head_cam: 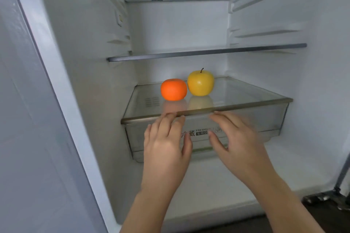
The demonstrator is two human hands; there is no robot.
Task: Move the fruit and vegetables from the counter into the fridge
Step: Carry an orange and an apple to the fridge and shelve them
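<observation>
Both hands loose & empty: left hand (166,143) w/ fingertips at the front edge of the glass shelf (246,92), right hand (236,138) just beside it, in front of the crisper drawer (265,119). Contact unclear, too blurred. If you're opening the drawer, pull it level w/ both hands. Don't jolt the shelf, since round fruit probably rolls. The shelf holds 2 items side by side inside the fridge (85,43): orange (173,89) left, yellow apple (200,83) right. Drawer contents: can't tell.

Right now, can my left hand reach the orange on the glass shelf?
Probably yes. The left hand is at the front edge of the glass shelf, the orange just behind it with bare glass between; the yellow apple stands aside.
</observation>
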